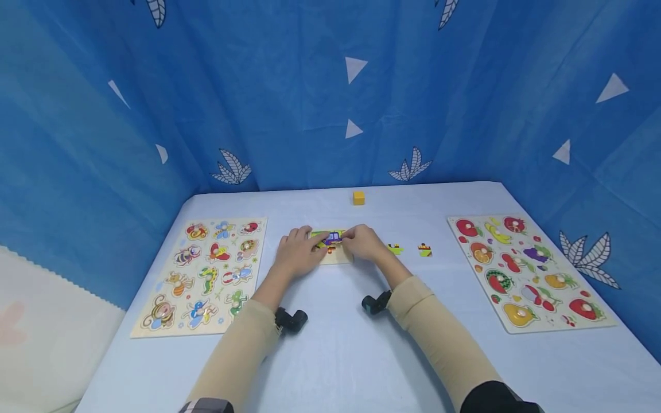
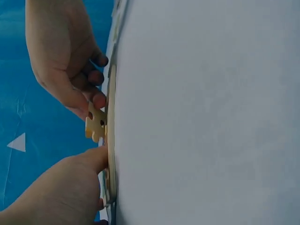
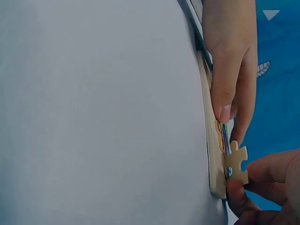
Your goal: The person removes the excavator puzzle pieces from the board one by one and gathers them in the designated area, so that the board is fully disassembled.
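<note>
A small wooden puzzle tray (image 1: pixel 337 258) with colourful jigsaw pieces in it lies between my hands in the head view. My left hand (image 1: pixel 299 252) rests on its left part with the fingers extended; the thumb (image 3: pixel 224 110) presses near a coloured piece in the right wrist view. At the tray's right end, my right hand (image 1: pixel 364 244) pinches a jigsaw piece (image 3: pixel 237 165) between thumb and fingers. That piece stands tilted up, its bare wooden back towards the right wrist camera. Two loose jigsaw pieces, one greenish (image 1: pixel 395 249) and one yellow-green (image 1: pixel 425 250), lie right of the right hand.
A knob puzzle board of insects and animals (image 1: pixel 198 275) lies at the left, and a fruit board (image 1: pixel 527 269) at the right. Near the back edge sits a yellow cube (image 1: pixel 358 198). Blue curtains (image 1: pixel 310 115) stand behind the white table (image 1: pixel 330 355).
</note>
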Tool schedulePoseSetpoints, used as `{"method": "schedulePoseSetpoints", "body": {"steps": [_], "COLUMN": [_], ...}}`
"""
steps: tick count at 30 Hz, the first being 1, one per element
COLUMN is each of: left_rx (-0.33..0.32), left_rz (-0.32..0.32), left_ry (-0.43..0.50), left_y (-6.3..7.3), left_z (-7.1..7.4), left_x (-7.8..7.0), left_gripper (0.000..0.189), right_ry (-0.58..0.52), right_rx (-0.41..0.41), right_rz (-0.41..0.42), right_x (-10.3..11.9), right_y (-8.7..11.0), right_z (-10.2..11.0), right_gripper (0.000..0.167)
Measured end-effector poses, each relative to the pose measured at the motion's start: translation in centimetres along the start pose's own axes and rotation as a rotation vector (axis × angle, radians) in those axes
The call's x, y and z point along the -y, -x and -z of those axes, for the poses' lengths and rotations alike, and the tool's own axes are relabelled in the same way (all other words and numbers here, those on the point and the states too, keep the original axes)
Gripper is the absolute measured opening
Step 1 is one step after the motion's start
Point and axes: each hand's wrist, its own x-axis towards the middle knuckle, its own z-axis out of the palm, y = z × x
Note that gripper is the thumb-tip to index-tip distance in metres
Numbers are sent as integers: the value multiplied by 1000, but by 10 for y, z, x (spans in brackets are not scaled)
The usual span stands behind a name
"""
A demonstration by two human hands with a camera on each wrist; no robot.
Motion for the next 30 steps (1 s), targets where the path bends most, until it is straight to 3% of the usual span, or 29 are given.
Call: {"method": "schedulePoseSetpoints", "body": {"steps": [4,11,24,30], "left_rx": [66,149,211,232], "left_rz": [-34,-98,-126,-121], "left_ry": [-41,-209,-243,-242], "left_y": [-5,-12,-16,-16], "left_z": [7,20,31,33], "left_x": [1,-1,-6,-8], "left_gripper": [50,52,51,53], "right_ry": [16,20,50,-36], "right_rx": [-4,-5,-35,-44], "right_rz": [7,43,36,-14], "right_x": [-1,-3,0,0], "right_y": [2,4,6,7], "right_z": [-1,-1,-1,0], "right_gripper": [36,36,34,35]}}
